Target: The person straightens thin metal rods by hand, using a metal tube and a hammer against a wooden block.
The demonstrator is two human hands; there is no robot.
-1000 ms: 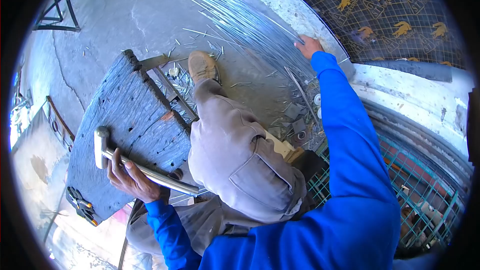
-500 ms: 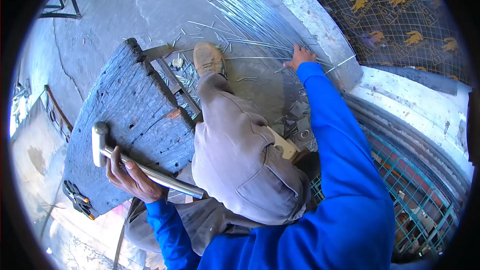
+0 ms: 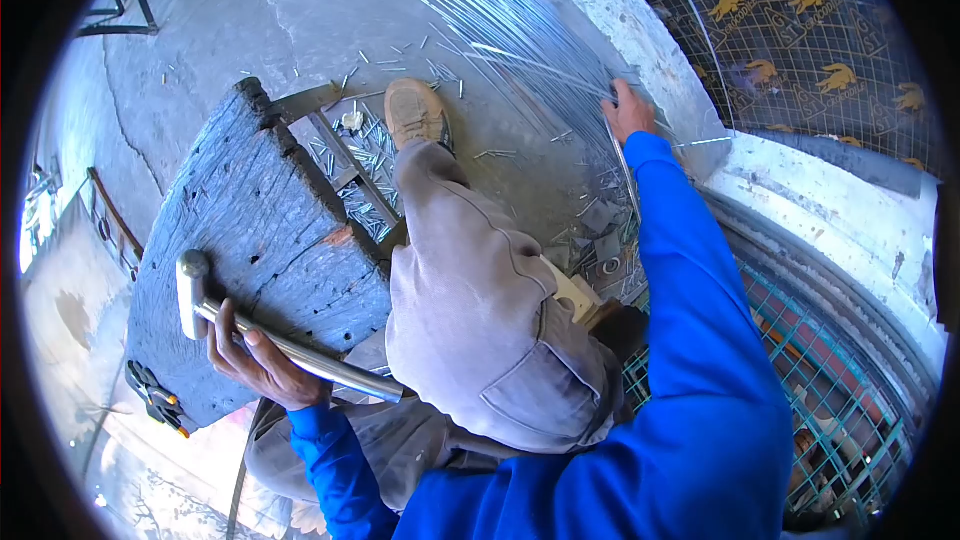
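Note:
My left hand (image 3: 262,358) is closed around the metal handle of a hammer (image 3: 345,373), whose head (image 3: 191,295) rests over the worn wooden block (image 3: 250,210). At the upper right, my right hand (image 3: 628,112) is closed on a thin metal rod (image 3: 625,168), which runs down beside my sleeve. Its fingertips are at the end of a bundle of long thin metal rods (image 3: 500,15) lying on the floor.
Short cut metal pieces (image 3: 372,155) lie around a metal frame (image 3: 345,150) near my shoe (image 3: 415,115). A black-and-orange clamp (image 3: 157,400) sits on the block's lower left corner. Green wire mesh (image 3: 830,410) and patterned dark sheeting (image 3: 780,30) are at the right.
My right hand has moved slightly right, and a thin rod now points down from it. The hammer in my left hand has shifted slightly left and down.

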